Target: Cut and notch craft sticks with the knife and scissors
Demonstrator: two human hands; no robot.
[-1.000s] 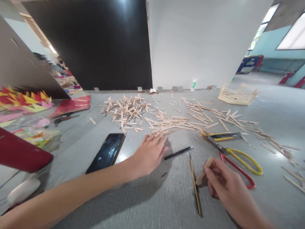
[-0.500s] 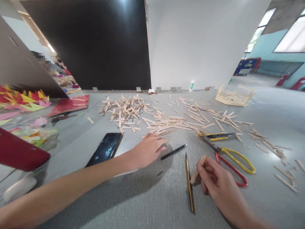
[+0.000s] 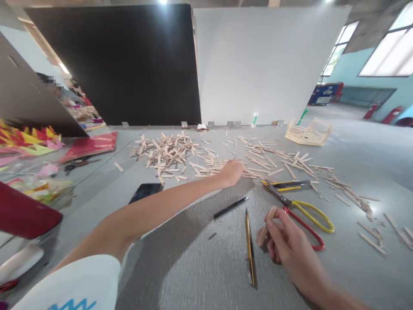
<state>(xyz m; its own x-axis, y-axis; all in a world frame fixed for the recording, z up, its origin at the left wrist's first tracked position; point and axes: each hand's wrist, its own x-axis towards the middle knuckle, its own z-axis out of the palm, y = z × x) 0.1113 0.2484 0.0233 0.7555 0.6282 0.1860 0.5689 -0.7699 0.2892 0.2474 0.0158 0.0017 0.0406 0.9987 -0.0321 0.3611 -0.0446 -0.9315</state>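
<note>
My right hand [image 3: 287,241] pinches a short wooden craft stick [image 3: 267,226] between thumb and fingers, tilted above the table. Stretched forward, my left hand [image 3: 232,173] is over the near edge of the loose craft sticks [image 3: 206,165]; its fingers look curled together, and whatever they hold is hidden. A black pen [image 3: 230,207] lies between the hands. A gold-coloured pointed tool [image 3: 248,247], perhaps tweezers, lies left of my right hand. Just beyond that hand are snips [image 3: 290,206] with one red and one yellow handle.
A dark phone [image 3: 145,192] lies partly behind my left forearm. A small wooden stick frame [image 3: 308,132] and a glue stick [image 3: 254,119] stand at the back. Black and white panels [image 3: 129,64] close off the far side. A cutter [image 3: 295,186] touches the snips. Coloured paper [image 3: 32,140] lies left.
My left hand has moved forward and right, from near the pen to the craft sticks, its fingers now curled. My right hand keeps its stick. The view has shifted slightly.
</note>
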